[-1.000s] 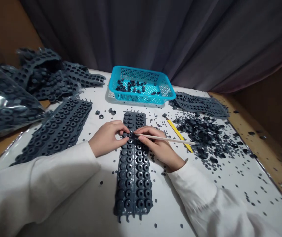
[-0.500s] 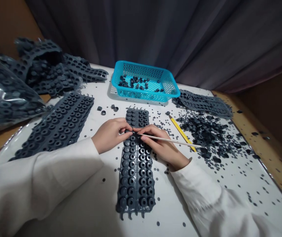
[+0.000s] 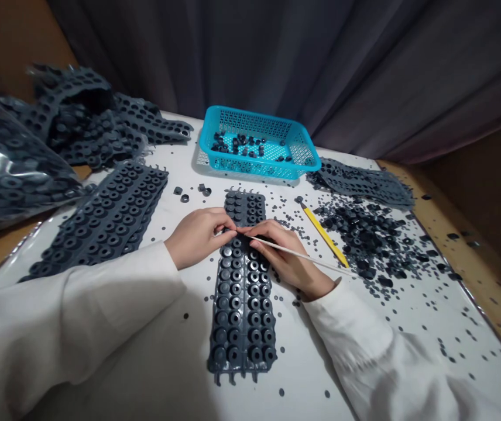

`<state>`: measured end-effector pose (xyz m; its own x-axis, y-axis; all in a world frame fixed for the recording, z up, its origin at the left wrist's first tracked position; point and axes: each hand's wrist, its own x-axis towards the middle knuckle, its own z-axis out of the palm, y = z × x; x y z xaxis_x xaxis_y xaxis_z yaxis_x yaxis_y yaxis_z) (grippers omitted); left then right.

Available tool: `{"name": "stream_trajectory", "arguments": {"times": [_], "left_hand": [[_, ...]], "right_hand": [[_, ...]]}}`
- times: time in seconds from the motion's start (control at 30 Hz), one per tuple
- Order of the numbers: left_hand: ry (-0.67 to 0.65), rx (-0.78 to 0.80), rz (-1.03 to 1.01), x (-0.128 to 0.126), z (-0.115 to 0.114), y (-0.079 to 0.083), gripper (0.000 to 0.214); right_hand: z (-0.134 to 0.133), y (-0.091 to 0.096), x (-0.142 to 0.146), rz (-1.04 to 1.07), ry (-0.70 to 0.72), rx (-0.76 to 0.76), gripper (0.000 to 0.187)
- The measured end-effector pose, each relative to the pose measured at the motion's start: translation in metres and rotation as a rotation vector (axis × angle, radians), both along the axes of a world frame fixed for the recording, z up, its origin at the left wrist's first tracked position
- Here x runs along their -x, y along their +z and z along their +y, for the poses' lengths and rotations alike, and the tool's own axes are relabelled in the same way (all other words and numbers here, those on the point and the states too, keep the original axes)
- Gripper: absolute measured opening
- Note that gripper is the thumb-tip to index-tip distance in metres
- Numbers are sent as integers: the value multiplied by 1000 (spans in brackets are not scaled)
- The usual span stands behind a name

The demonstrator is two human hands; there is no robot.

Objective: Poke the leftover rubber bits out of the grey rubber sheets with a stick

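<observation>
A dark grey moulded rubber sheet (image 3: 244,304) with rows of ring-shaped parts lies lengthwise in front of me. Over its upper part, my left hand (image 3: 200,237) is closed in a pinch, thumb against forefinger; whatever is between the fingertips is too small to make out. My right hand (image 3: 283,251) grips a thin pale stick (image 3: 307,257) that slants down across the palm side to the right. Its fingertips meet those of the left hand above the sheet and hide the rings there.
A blue basket (image 3: 259,169) at the back holds small black parts. Left are another moulded sheet (image 3: 105,216), a plastic bag of parts (image 3: 9,169) and crumpled sheets (image 3: 88,117). Right lie a yellow stick tool (image 3: 325,237), a black scrap pile (image 3: 373,240) and a punched sheet (image 3: 364,184).
Both hands stay together over the sheet with only slight finger movement. The whole view has shifted a little.
</observation>
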<state>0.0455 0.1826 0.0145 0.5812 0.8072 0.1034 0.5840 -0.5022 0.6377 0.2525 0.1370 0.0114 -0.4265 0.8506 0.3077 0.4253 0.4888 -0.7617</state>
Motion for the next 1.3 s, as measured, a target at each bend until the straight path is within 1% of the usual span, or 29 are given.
{"name": "stream_trajectory", "arguments": {"times": [0.23,0.47,0.57,0.7,0.77,1.07,1.17,1.3], "left_hand": [[7,-4,-3,0,0,1,10],[12,-7,-18,-1,0,0,10],[12,-12,-25,0,0,0,10],[-1,-16,-47,1,0,-2,10],[-10,-18,-63,1,0,-3,11],[-31,-24,-91,3,0,-4,13],[-30,-18,-92,3,0,-4,13],[-26,-22,-79,3,-1,-4,12]], "right_hand": [[-1,-2,1,-47,14,-77,13],[-1,-3,2,-77,-25,-75,14],[-2,-2,2,-31,-55,-15,14],[-2,-2,2,136,-171,131,15],[-1,-2,2,202,-197,184,15],[0,-2,2,267,-143,259,12],[0,-1,0,226,-102,271,15],[0,1,-2,148,-53,250,16]]}}
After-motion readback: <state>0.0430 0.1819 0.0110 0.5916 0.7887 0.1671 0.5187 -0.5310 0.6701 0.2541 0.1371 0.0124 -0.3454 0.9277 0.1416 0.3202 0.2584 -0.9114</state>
